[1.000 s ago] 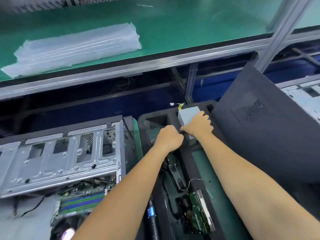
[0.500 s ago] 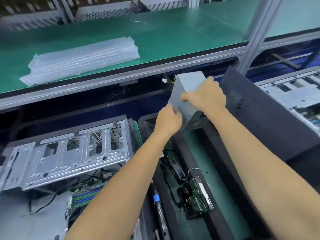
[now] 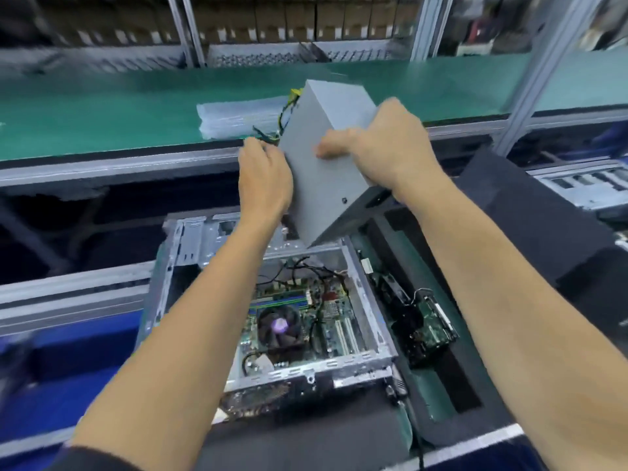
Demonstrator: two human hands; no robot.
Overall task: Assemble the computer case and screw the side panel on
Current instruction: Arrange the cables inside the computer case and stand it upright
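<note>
Both hands hold a grey metal power supply box tilted in the air above the open computer case. My left hand grips its left edge, where yellow and black wires hang. My right hand grips its upper right side, thumb across the front face. Inside the case lie a green motherboard and a round black cooler fan. A dark side panel leans at the right.
A black foam tray to the right of the case holds a small green circuit board and cables. A stack of clear plastic bags lies on the green upper shelf. Another open metal chassis is at the far right.
The power supply has been lifted out of the foam tray and carried up and left over the open case. The view has swung so the case now lies below the hands.
</note>
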